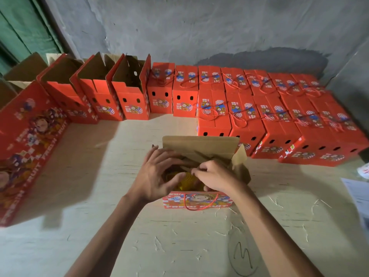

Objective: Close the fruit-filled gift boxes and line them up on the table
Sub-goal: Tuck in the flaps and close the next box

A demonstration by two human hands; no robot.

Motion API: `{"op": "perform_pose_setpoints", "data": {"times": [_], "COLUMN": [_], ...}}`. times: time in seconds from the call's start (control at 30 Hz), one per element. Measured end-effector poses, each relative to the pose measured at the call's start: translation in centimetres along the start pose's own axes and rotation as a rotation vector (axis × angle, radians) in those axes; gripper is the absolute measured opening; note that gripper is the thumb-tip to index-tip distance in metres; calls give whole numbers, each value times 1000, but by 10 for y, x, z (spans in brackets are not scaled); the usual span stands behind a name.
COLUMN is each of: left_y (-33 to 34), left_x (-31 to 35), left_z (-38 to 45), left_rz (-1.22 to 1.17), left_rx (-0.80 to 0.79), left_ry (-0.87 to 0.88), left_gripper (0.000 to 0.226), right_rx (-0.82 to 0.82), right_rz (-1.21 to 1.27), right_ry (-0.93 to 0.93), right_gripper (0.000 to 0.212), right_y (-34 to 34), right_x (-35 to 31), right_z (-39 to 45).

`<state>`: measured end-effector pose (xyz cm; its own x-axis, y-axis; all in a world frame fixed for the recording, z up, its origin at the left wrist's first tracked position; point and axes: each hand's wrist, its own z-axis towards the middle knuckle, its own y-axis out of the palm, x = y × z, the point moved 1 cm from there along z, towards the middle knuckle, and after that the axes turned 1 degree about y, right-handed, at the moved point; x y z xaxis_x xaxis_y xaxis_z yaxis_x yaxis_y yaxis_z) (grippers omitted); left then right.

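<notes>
At the middle of the pale bench, the open red cardboard gift box is being closed: left hand presses with released grip, right hand pinches an inner flap. Next, I judge, fold the tall brown lid flap down, then join the closed red boxes at the far edge.

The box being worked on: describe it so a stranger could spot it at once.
On the pale table, a long row of red gift boxes lines the grey back wall. The open box stands alone in front of it, nearest the camera. Only it has both hands inside, the left hand and right hand.
</notes>
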<state>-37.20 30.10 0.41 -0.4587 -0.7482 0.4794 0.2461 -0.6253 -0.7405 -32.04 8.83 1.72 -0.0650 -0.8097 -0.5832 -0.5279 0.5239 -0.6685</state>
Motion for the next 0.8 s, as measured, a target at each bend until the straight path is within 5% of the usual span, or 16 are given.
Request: {"op": "perform_pose_setpoints", "data": {"times": [0.17, 0.3, 0.43, 0.53, 0.67, 0.8], "left_y": [8, 20, 32, 48, 88, 114], "left_x": [1, 3, 4, 18, 30, 30], "left_z": [-6, -2, 3, 7, -7, -21], "left_rz": [-37, -200, -396, -398, 8, 319], "left_rx": [2, 131, 316, 353, 163, 39], "left_ry": [-222, -616, -936, -886, -595, -526], "left_gripper": [72, 94, 68, 52, 38, 59], "right_rx": [199, 233, 560, 616, 670, 825], "right_rz": [-26, -91, -46, 48, -22, -223], "right_ry": [-240, -333, -464, -427, -490, -491], "right_gripper": [32, 38, 23, 29, 42, 54], "right_y": [18, 75, 95, 91, 82, 68], "right_x": [33, 66, 81, 85, 89, 97], "right_z": [-25, -42, -43, -34, -28, -26]}}
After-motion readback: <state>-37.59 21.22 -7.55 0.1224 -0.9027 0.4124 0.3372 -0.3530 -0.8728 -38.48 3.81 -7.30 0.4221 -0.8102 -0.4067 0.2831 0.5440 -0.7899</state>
